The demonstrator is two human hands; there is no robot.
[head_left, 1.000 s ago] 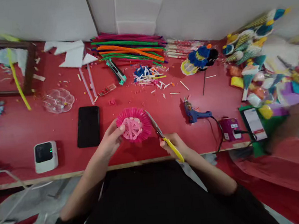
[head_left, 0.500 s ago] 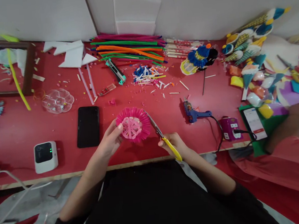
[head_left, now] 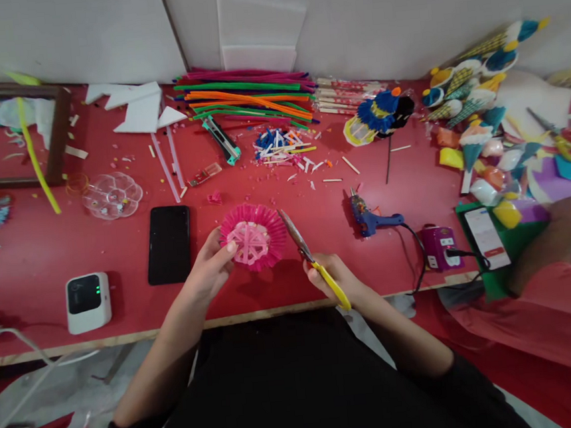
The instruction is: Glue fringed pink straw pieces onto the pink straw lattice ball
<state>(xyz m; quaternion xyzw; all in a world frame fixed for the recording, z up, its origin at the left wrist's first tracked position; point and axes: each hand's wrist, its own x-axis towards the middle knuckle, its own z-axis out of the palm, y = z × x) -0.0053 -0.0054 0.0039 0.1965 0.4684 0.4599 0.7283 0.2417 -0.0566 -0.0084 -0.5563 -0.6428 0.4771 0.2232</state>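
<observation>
Between thumb and fingers, my left hand grips a round pink craft piece by its left edge. A pleated, frilly bright-pink rim surrounds its paler centre, where strips cross like spokes. My right hand is closed on yellow-handled scissors, with their metal blades pointing up and left. The blade tips sit just off the right side of the frill, seemingly apart from it. A small pink scrap lies on the red table beyond the piece.
A blue glue gun lies to the right, its cord near a purple power socket box. Left are a black phone and white device. Coloured pipe cleaners line the back. Another person's arm rests at far right.
The scissors have shifted slightly right, away from the frill. The pink piece has moved a little left in my left hand.
</observation>
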